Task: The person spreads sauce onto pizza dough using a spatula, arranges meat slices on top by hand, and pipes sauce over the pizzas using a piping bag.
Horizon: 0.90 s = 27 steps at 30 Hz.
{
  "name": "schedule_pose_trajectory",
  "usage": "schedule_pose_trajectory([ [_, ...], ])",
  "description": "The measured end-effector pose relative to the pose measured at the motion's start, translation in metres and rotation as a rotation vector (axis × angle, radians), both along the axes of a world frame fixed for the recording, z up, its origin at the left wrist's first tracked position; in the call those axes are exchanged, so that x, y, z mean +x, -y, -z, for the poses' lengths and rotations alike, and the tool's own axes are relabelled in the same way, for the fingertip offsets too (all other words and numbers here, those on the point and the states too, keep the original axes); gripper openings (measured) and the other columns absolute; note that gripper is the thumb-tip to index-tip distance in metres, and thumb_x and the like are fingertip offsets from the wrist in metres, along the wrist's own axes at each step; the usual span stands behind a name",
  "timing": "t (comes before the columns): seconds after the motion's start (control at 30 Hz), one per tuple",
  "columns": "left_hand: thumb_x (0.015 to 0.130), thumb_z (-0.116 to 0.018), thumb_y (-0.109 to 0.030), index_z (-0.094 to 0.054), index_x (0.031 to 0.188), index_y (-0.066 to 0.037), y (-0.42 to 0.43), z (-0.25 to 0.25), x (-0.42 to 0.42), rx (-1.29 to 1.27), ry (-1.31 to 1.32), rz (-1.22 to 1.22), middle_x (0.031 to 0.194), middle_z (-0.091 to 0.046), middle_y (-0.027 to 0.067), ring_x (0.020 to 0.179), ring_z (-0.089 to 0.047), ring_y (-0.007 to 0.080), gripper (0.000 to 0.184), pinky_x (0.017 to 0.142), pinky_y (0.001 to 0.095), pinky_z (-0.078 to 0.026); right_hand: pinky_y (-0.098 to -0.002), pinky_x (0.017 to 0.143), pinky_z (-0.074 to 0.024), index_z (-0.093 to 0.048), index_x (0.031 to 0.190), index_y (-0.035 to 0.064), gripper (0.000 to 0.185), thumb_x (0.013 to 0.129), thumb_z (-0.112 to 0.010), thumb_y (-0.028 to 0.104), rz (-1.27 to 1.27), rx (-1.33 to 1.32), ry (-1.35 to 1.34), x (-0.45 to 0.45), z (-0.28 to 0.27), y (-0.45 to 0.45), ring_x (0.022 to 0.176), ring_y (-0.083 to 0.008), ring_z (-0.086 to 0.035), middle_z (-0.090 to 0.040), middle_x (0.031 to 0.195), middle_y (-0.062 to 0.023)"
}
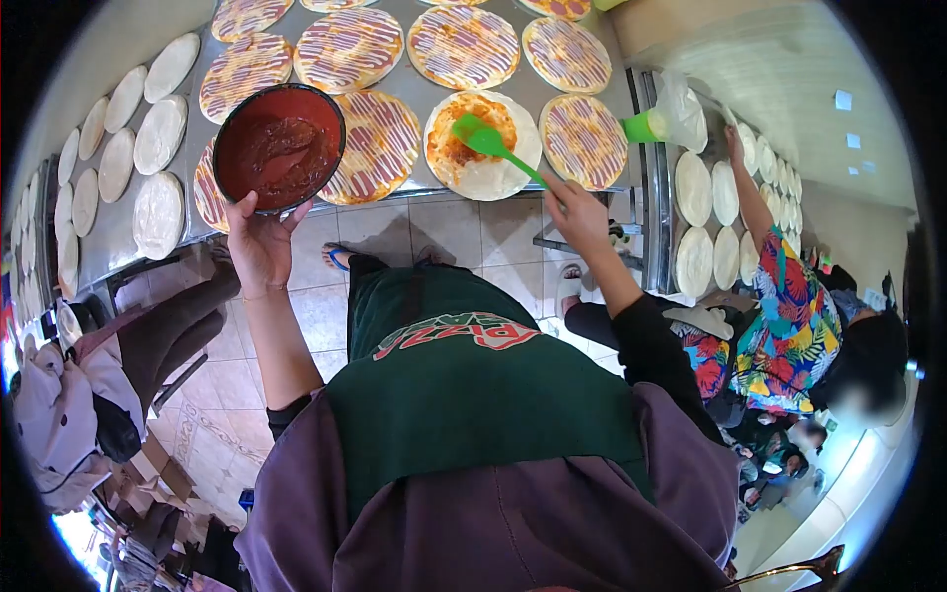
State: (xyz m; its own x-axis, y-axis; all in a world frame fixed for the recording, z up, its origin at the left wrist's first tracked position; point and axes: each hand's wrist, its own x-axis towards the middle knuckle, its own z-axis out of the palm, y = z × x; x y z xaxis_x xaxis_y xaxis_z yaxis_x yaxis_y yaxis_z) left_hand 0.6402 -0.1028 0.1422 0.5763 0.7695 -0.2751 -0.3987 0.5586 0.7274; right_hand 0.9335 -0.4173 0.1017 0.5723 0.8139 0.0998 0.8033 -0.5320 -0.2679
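Note:
A dark-rimmed red bowl (318, 148) with red sauce on its inside is tilted toward me. My left hand (264, 247) grips its near rim from below. My right hand (577, 219) is closed round the handle of a green spatula (483, 136). The spatula's head rests on a pizza base (498, 178), where orange-red sauce covers the middle and upper part and the near edge is pale and bare. Beside that base lie topped pizzas, one (584, 141) to the right and another (373, 148) to the left, striped with white sauce.
More striped pizzas (464, 46) fill the metal table (414, 20). Plain bases lie on a left table (158, 217) and a right one (693, 187). A green cup (646, 126) stands at the right edge. A person in a floral shirt (789, 316) reaches over the right table.

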Motion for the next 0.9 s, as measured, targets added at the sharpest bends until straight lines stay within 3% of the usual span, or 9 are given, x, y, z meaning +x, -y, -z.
schedule_pose_trajectory([
  [0.37,0.085,-0.057,-0.022,-0.041,0.133,-0.009,0.001,0.0,0.006,-0.016,-0.003,0.013,0.13,-0.051,0.0115,0.115,-0.054,0.028,0.052,0.088,0.0466,-0.053,-0.0359,0.054,-0.0497,-0.065,0.113,0.0203,0.028,0.085,-0.06,0.024,0.181,-0.165,0.11,-0.015,-0.027,0.048,0.064,-0.0236,-0.062,-0.057,0.077,-0.0022],
  [0.43,0.085,-0.057,-0.022,-0.041,0.133,-0.009,0.0,0.002,0.009,-0.013,0.001,0.025,0.13,-0.051,0.0116,0.115,-0.054,0.0279,0.052,0.088,0.0464,-0.053,-0.0365,0.053,-0.0494,-0.064,0.115,0.0211,0.03,0.085,-0.061,0.025,0.095,-0.023,0.08,-0.025,-0.023,0.032,0.062,-0.0238,-0.062,-0.057,0.076,-0.0023],
  [0.53,0.086,-0.055,-0.021,-0.032,0.138,-0.014,-0.001,0.003,0.017,-0.006,-0.008,0.037,0.134,-0.045,0.0136,0.117,-0.052,0.0312,0.057,0.086,0.0479,-0.055,-0.0369,0.051,-0.0487,-0.063,0.118,0.0221,0.033,0.085,-0.061,0.025,0.03,-0.067,0.056,-0.032,-0.01,0.012,0.06,-0.0242,-0.061,-0.056,0.076,-0.0025],
  [0.7,0.086,-0.056,-0.021,-0.033,0.137,-0.014,0.0,-0.003,0.023,-0.014,0.001,0.051,0.134,-0.045,0.0139,0.116,-0.053,0.0305,0.057,0.085,0.0476,-0.056,-0.0366,0.05,-0.0477,-0.063,0.118,0.0215,0.033,0.085,-0.061,0.024,0.062,-0.131,0.043,-0.024,-0.005,0.065,0.058,-0.024,-0.059,-0.055,0.074,-0.0027],
  [0.8,0.085,-0.057,-0.024,-0.042,0.133,-0.008,0.001,-0.002,0.024,-0.019,-0.034,0.031,0.129,-0.052,0.0125,0.114,-0.055,0.0278,0.052,0.087,0.0454,-0.054,-0.0354,0.049,-0.0475,-0.064,0.116,0.021,0.033,0.083,-0.063,0.022,0.107,-0.104,0.118,-0.024,-0.017,0.084,0.057,-0.0229,-0.059,-0.055,0.074,-0.0026],
  [0.9,0.085,-0.057,-0.024,-0.042,0.133,-0.007,0.004,-0.001,0.026,-0.031,-0.05,0.032,0.129,-0.052,0.0127,0.113,-0.055,0.0278,0.053,0.088,0.046,-0.054,-0.0341,0.048,-0.0468,-0.065,0.115,0.0205,0.034,0.081,-0.065,0.02,0.07,0.023,0.064,-0.039,-0.016,0.072,0.055,-0.0214,-0.058,-0.055,0.073,-0.0017],
])
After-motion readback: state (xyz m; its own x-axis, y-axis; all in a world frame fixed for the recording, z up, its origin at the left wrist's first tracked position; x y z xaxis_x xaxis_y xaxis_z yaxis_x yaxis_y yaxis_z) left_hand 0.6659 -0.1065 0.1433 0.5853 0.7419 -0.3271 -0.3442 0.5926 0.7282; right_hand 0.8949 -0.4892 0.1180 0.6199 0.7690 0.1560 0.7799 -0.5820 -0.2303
